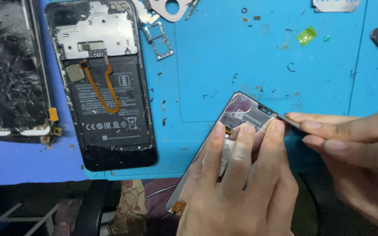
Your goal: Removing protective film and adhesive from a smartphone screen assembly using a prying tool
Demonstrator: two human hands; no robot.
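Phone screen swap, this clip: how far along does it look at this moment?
Done: the opened phone lies stripped on the blue mat, battery and orange flex bare, with the shattered old screen set aside at left and the card tray out. In hand: the left hand holds the replacement screen while the right hand picks at its top edge. Left: the screen is not yet on the phone.

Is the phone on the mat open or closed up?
Open. The phone lies with its back cover off: battery, orange flex cable and metal shield plate are exposed on the blue mat.
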